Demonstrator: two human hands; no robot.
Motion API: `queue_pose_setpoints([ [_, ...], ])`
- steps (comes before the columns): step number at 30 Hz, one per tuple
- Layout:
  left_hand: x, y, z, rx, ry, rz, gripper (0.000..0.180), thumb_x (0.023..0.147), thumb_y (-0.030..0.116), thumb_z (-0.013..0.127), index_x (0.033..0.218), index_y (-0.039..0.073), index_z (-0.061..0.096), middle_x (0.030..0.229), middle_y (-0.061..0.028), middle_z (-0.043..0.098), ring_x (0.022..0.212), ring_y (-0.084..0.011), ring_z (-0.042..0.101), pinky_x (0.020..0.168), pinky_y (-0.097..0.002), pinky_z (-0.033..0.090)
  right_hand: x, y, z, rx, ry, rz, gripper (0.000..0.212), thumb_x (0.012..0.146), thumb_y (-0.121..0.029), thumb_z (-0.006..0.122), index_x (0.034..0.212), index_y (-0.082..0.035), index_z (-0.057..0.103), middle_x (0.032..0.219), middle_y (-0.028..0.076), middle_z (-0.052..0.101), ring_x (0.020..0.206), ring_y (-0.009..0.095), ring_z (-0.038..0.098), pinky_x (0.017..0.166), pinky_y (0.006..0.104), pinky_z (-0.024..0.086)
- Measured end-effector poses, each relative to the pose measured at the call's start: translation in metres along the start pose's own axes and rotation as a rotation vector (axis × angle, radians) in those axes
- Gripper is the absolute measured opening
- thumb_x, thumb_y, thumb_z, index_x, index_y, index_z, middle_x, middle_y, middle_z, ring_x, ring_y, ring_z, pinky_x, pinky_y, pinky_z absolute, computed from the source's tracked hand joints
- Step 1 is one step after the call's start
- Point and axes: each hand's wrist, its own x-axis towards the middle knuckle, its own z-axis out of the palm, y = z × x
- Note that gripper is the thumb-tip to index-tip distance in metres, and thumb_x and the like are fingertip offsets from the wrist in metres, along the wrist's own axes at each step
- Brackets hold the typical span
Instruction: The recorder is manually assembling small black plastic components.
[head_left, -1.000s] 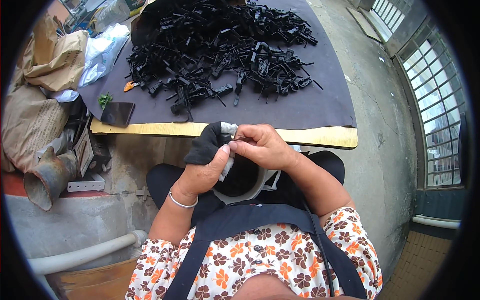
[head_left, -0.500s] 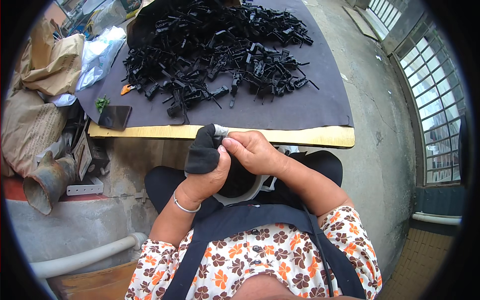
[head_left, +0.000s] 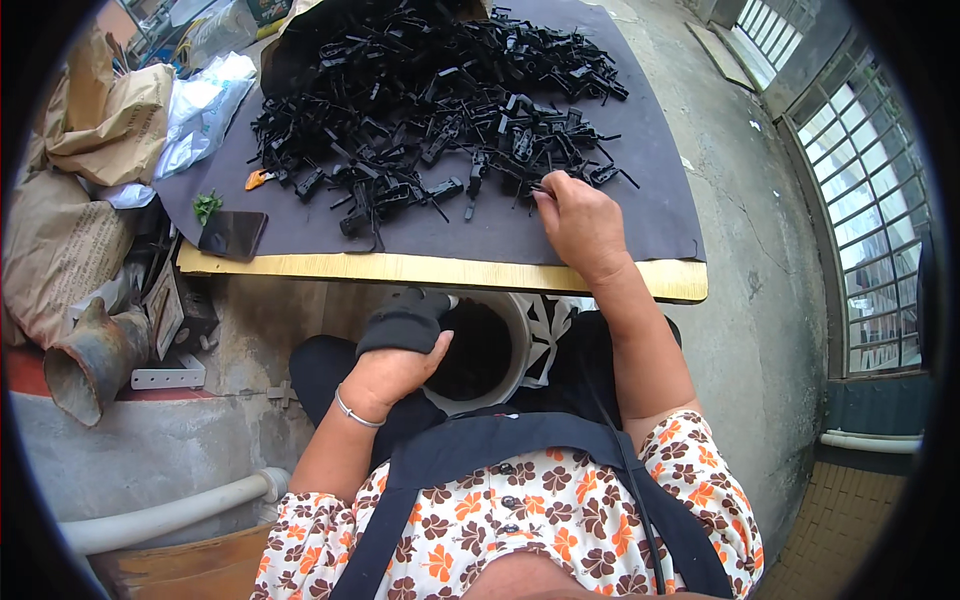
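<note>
"So, how many things lie around the hands?"

"Mostly one heap of black parts (head_left: 440,120), too many and too tangled to count; it spreads over the grey-covered table (head_left: 640,225), beyond the right hand (head_left: 583,222) and off to its left. Well to the left of that hand I count one dark phone (head_left: 233,236), one green sprig (head_left: 207,206) just beside it, and one orange piece (head_left: 257,180) near the heap. One pale bucket (head_left: 520,345) sits just right of the left hand (head_left: 396,352)."

"And how open are the hands?"

"The right reaches over the table, thumb and forefinger nearly together, fingertips at the heap's near edge among thin black parts. Whether it grips one, I cannot tell."

"What about the left?"

"It hangs beside the bucket, nearer the body and well apart from the right. One black cover (head_left: 402,325) wraps its fingers; the thumb is bare. How tightly the fingers close, or on what, I cannot tell."
</note>
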Motion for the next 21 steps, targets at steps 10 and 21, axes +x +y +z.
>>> queue_pose_setpoints([
  [10,0.026,0.017,-0.010,-0.487,0.325,-0.157,0.024,0.084,0.007,0.061,0.107,0.000,0.061,0.098,-0.0141,0.064,0.088,-0.0240,0.062,0.078,-0.0334,0.048,0.014,0.007,-0.001,-0.094,-0.022,0.236,0.034,0.088,-0.034,0.058,0.106,-0.006,0.060,0.082,0.018,0.067,0.079,0.034,0.065,0.069,0.0406,0.051],
  [21,0.087,-0.053,-0.002,0.039,0.427,-0.136,0.041,0.084,0.014,0.053,0.122,-0.001,0.053,0.119,-0.0193,0.056,0.114,-0.0354,0.049,0.099,-0.0410,0.037,-0.005,-0.013,0.017,0.209,-0.135,0.026,0.022,0.084,-0.023,0.063,0.096,-0.005,0.059,0.084,0.014,0.066,0.074,0.031,0.064,0.065,0.0377,0.050],
])
